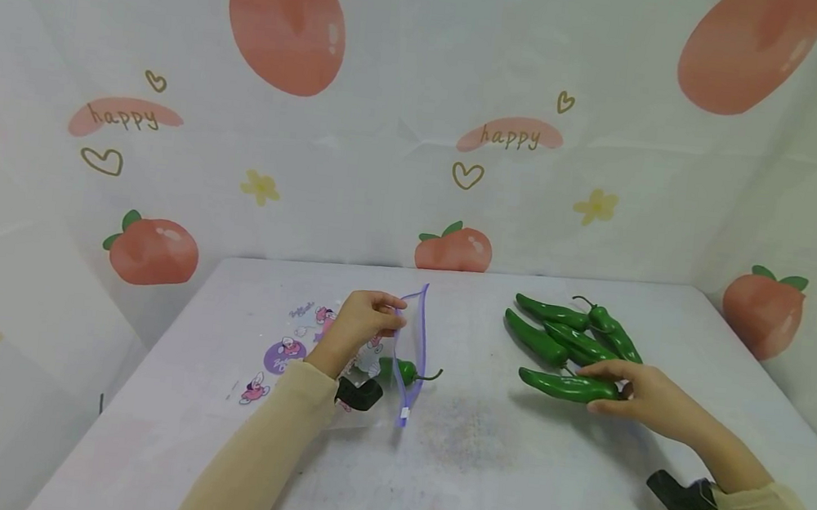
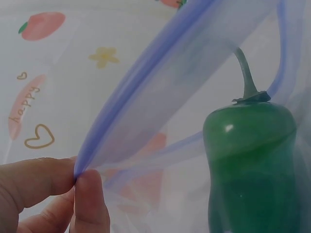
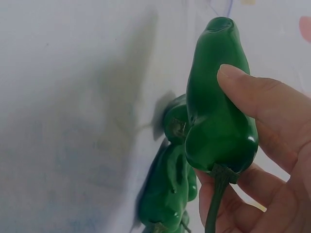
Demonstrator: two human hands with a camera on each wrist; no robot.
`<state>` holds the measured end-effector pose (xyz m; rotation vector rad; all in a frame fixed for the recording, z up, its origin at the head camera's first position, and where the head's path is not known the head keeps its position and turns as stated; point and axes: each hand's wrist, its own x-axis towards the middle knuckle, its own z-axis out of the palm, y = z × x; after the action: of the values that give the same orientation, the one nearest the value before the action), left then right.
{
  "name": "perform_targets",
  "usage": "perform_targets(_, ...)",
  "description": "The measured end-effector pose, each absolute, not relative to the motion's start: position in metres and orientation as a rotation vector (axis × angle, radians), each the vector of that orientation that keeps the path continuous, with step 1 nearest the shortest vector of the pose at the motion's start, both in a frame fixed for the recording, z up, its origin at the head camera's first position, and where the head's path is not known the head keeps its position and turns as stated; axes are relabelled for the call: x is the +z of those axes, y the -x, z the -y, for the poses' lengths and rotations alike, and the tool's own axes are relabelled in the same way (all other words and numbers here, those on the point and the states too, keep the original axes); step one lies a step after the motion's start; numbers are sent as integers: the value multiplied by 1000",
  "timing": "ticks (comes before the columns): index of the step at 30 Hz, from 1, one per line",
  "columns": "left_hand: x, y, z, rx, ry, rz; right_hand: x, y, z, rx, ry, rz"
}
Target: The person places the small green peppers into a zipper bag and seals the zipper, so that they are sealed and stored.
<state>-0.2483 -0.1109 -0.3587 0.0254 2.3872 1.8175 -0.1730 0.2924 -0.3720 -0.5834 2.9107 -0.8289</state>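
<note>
Mid-frame, I see the left hand [image 1: 360, 321] pinching a bag [image 1: 288, 356] around 1 pepper [image 1: 409, 372]; at right, the right hand [image 1: 649, 400] grips another pepper [image 1: 564, 387].

A white backdrop [image 1: 373, 161] printed with red fruit [image 1: 290, 30] fills twelve o'clock; a pale counter [image 1: 459, 498], smudged near its middle, spreads toward six.

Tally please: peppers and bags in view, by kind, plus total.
Printed zip bag: 1
Green peppers: 6 (1 in the right hand, 1 at the bag's mouth, 4 on the table)
Total: 7
</note>
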Motion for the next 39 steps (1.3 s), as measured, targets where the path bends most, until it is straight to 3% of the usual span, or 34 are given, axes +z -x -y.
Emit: perform_targets(39, -356, 247, 111, 1806, -59, -2399, -371, 186, -261, -899, 738, -2945)
